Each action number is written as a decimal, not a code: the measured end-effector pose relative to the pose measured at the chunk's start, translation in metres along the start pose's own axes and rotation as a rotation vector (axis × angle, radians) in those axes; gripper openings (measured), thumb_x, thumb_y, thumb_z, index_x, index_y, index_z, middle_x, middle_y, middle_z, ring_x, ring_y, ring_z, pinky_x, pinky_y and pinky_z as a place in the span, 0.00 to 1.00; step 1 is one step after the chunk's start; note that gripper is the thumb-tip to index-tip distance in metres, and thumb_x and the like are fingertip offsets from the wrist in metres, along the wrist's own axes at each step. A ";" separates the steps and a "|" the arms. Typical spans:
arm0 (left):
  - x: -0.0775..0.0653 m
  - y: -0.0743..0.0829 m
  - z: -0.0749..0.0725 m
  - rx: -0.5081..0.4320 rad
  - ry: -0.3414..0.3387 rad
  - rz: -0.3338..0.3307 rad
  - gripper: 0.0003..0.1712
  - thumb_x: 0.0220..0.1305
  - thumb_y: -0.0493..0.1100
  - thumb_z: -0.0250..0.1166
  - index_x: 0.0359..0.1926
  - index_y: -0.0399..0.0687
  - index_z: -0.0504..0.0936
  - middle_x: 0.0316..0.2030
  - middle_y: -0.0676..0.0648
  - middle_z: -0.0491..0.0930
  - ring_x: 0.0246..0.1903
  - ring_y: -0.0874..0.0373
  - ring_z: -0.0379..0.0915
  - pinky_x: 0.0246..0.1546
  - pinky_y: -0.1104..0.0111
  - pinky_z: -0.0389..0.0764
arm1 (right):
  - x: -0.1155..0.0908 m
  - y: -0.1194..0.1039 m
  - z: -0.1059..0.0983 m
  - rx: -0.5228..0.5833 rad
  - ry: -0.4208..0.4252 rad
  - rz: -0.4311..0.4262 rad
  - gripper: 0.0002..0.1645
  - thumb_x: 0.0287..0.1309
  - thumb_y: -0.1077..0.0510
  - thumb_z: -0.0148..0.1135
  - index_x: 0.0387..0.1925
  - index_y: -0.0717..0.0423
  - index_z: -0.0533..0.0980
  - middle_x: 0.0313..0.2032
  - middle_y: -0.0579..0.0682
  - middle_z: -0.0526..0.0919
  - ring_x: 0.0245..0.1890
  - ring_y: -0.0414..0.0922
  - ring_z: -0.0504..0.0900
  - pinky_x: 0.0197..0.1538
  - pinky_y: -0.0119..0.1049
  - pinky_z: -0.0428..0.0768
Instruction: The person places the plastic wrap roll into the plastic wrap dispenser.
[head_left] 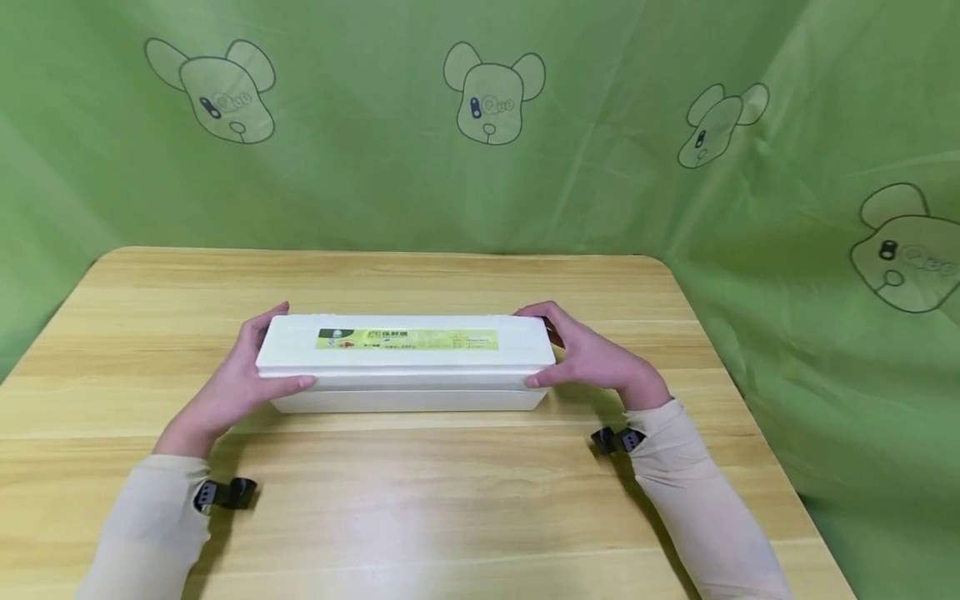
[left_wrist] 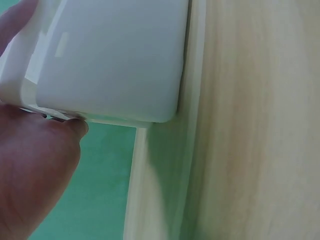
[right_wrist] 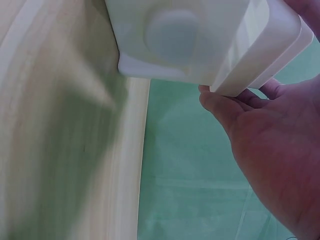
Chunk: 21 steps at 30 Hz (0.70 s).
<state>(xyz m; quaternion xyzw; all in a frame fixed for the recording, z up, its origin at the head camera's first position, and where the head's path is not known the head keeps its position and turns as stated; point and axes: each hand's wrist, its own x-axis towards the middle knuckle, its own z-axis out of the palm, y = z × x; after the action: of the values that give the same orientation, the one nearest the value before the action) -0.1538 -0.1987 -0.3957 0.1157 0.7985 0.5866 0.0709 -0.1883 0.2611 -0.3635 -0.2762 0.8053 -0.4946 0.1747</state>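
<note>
A long white cling film dispenser (head_left: 405, 402) with a yellow-green label (head_left: 405, 339) on its lid lies crosswise on the wooden table. My left hand (head_left: 228, 385) grips its left end, thumb along the front edge of the lid and fingers round the back. At the opposite end my right hand (head_left: 596, 357) holds it the same way, thumb on the front corner. In the left wrist view the smooth end of the dispenser (left_wrist: 115, 60) shows close to the tabletop. The right wrist view shows its other end (right_wrist: 175, 40), with a round shape on it, and fingertips under the lid's rim.
The wood-grain table (head_left: 450, 500) has rounded far corners. Behind it and along the right side hangs a green cloth (head_left: 375, 183) printed with cartoon animal heads. Small black wrist cameras sit on the left (head_left: 227, 493) and right (head_left: 617, 440) cuffs.
</note>
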 end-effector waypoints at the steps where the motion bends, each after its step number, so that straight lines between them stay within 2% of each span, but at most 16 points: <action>1: 0.000 0.001 0.001 -0.005 -0.003 0.000 0.66 0.50 0.36 0.77 0.77 0.45 0.38 0.73 0.33 0.45 0.68 0.36 0.49 0.67 0.39 0.51 | 0.000 0.001 0.000 -0.003 0.002 0.000 0.50 0.43 0.66 0.79 0.64 0.59 0.58 0.60 0.57 0.68 0.58 0.54 0.70 0.59 0.45 0.74; 7: 0.000 0.002 0.002 -0.030 -0.018 0.000 0.69 0.49 0.33 0.76 0.77 0.43 0.34 0.75 0.36 0.39 0.69 0.34 0.45 0.67 0.38 0.47 | -0.002 0.003 0.001 -0.028 -0.015 0.021 0.56 0.44 0.63 0.79 0.69 0.59 0.54 0.61 0.57 0.66 0.58 0.52 0.69 0.60 0.45 0.73; 14: 0.002 -0.001 0.002 -0.056 -0.030 -0.004 0.63 0.49 0.32 0.76 0.74 0.35 0.40 0.77 0.46 0.29 0.73 0.40 0.31 0.70 0.42 0.38 | -0.003 0.004 0.003 -0.067 -0.020 0.031 0.60 0.43 0.60 0.80 0.72 0.56 0.53 0.64 0.55 0.63 0.58 0.51 0.68 0.61 0.53 0.70; 17: 0.001 -0.002 0.001 -0.056 -0.032 -0.014 0.63 0.49 0.32 0.76 0.73 0.34 0.40 0.77 0.47 0.29 0.73 0.40 0.31 0.70 0.42 0.38 | -0.003 0.006 0.003 -0.068 -0.031 0.033 0.58 0.44 0.60 0.80 0.72 0.56 0.54 0.65 0.55 0.62 0.58 0.52 0.68 0.62 0.54 0.69; 21: 0.000 -0.003 0.001 -0.057 -0.029 -0.020 0.65 0.49 0.32 0.76 0.74 0.35 0.37 0.77 0.45 0.32 0.72 0.39 0.37 0.70 0.42 0.42 | -0.002 0.007 0.004 -0.076 -0.036 0.041 0.57 0.45 0.60 0.79 0.72 0.56 0.55 0.64 0.55 0.61 0.58 0.52 0.68 0.62 0.54 0.68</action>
<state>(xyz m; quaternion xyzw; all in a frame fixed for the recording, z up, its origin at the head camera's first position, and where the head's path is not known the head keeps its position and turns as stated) -0.1537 -0.1988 -0.3987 0.1145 0.7815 0.6065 0.0916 -0.1861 0.2620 -0.3715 -0.2748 0.8258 -0.4549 0.1887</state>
